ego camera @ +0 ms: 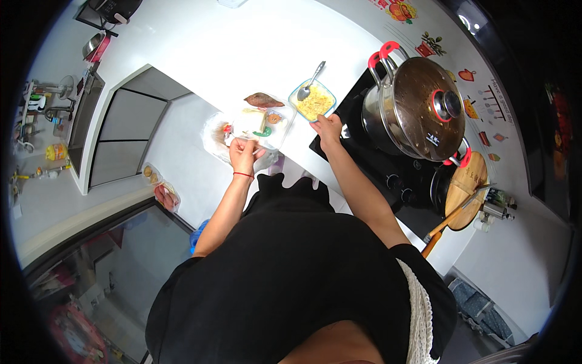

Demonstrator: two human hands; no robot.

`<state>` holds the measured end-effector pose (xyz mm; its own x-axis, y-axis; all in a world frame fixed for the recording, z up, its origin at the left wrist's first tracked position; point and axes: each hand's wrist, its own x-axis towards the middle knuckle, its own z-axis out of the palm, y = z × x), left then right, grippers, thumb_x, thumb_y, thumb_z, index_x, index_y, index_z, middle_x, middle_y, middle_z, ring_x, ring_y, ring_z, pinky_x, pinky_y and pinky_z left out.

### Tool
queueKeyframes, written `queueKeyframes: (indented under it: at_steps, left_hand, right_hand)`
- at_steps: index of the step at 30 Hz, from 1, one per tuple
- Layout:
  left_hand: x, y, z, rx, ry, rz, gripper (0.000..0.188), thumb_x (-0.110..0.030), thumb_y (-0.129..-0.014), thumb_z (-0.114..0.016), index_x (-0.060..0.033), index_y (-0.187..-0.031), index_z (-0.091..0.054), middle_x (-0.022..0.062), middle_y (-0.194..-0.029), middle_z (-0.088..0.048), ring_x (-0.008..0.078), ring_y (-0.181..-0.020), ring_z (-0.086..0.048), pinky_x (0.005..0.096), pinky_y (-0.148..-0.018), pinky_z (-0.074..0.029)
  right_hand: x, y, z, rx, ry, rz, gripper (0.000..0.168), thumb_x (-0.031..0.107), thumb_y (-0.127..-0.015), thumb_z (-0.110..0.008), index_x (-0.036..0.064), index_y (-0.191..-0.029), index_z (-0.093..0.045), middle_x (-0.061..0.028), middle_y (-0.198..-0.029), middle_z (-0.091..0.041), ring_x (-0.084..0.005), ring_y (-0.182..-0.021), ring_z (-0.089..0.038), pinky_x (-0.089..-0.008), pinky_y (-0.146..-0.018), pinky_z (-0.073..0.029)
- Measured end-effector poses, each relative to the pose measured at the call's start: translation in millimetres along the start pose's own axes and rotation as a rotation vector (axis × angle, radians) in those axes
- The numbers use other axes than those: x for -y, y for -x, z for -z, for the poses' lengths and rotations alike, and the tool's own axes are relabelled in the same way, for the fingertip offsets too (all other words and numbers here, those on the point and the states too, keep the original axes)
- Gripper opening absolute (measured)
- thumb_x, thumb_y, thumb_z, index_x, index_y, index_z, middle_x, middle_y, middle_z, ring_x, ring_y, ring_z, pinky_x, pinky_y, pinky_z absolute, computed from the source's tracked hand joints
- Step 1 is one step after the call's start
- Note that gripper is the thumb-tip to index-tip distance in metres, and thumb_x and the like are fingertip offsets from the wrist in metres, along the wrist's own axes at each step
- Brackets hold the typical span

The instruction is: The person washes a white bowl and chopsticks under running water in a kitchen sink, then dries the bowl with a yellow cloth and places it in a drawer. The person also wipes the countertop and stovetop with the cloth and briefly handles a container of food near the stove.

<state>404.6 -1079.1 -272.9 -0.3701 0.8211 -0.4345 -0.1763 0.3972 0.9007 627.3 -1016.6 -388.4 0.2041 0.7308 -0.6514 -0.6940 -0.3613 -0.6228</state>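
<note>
My left hand (244, 152), with a red string at the wrist, grips the near edge of a clear plastic tray (287, 119). A pale block-shaped food pack (249, 123) with printed labels lies in the tray, and a brown sweet potato (263, 100) rests at its far side. My right hand (329, 128) holds the near corner of a square blue-rimmed container (313, 101) of crumbly yellow food. A metal spoon (312, 81) stands in that container, its handle leaning over the far rim. The container is just right of the tray.
A lidded steel steamer pot (413, 109) with red handles stands on the black cooktop (363, 159) to the right. Beside it are a round wooden lid (468, 191) and wooden-handled utensils. A plastic bag (211, 136) of waste hangs at the white counter's (227, 50) near edge. A sink lies far left.
</note>
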Motion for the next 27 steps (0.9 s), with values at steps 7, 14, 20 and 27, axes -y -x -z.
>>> queueKeyframes:
  at_steps: [7, 14, 20, 27]
  left_hand:
    - [-31.4, -45.9, -7.1, 0.092, 0.012, 0.050, 0.022, -0.004, -0.084, -0.065, -0.0076, -0.081, -0.043, 0.0059, -0.078, -0.056, 0.0145, -0.068, -0.061, 0.0312, -0.059, -0.060]
    - [-25.7, -90.2, -6.8, -0.027, 0.106, 0.118, 0.029, -0.001, -0.082, -0.067, -0.0068, -0.083, -0.038, 0.0104, -0.077, -0.059, 0.0200, -0.075, -0.067, 0.0329, -0.061, -0.061]
    - [-5.5, -116.5, -10.8, -0.042, 0.105, 0.148, 0.030, 0.001, -0.082, -0.065, -0.0069, -0.086, -0.037, 0.0115, -0.078, -0.059, 0.0211, -0.075, -0.067, 0.0345, -0.061, -0.061]
    - [-4.2, -128.0, -12.2, -0.029, -0.137, 0.175, 0.024, -0.002, -0.080, -0.063, -0.0037, -0.086, -0.039, 0.0152, -0.079, -0.063, 0.0216, -0.065, -0.067, 0.0326, -0.053, -0.060]
  right_hand:
    - [1.4, -6.3, -21.9, -0.161, -0.027, 0.027, 0.021, 0.004, -0.085, -0.066, -0.003, -0.093, -0.048, -0.0136, -0.092, -0.055, -0.0219, -0.078, -0.063, -0.0369, -0.072, -0.061]
    - [10.6, 71.9, -23.2, -0.138, -0.024, -0.049, 0.023, 0.015, -0.090, -0.064, -0.001, -0.103, -0.054, -0.0106, -0.097, -0.058, -0.0194, -0.082, -0.063, -0.0335, -0.072, -0.059]
    - [25.3, 127.5, -30.8, -0.021, 0.120, 0.039, 0.016, 0.010, -0.090, -0.063, 0.002, -0.102, -0.056, -0.0060, -0.094, -0.061, -0.0136, -0.078, -0.063, -0.0259, -0.067, -0.056]
    - [195.5, 189.4, -39.4, -0.225, 0.875, 1.318, 0.017, -0.003, -0.081, -0.064, 0.002, -0.097, -0.064, -0.0104, -0.095, -0.067, -0.0154, -0.073, -0.062, -0.0242, -0.062, -0.049]
